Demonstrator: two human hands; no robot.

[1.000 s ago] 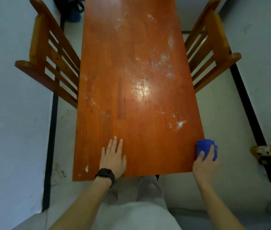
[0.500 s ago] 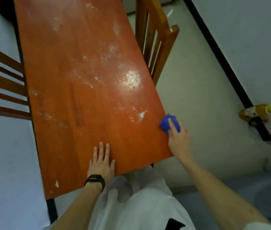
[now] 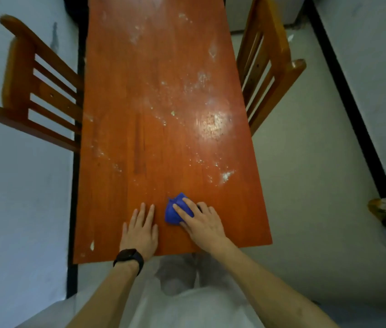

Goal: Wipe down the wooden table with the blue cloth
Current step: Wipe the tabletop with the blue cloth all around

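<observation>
Right hand (image 3: 202,224) by the near edge of the wooden table (image 3: 121,114), fingers (image 3: 182,210) and thumb curled round the blue cloth (image 3: 173,214), left hand (image 3: 140,230) flat and empty beside it, fingers straight

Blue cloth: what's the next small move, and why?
Probably slide the blue cloth forward and to the right, onto the white smear near the table's right edge. The right hand holds the cloth down on the near part of the table, beside the flat left hand, where the wood looks mostly clean. That smear looks like the nearest large patch of residue.
</observation>
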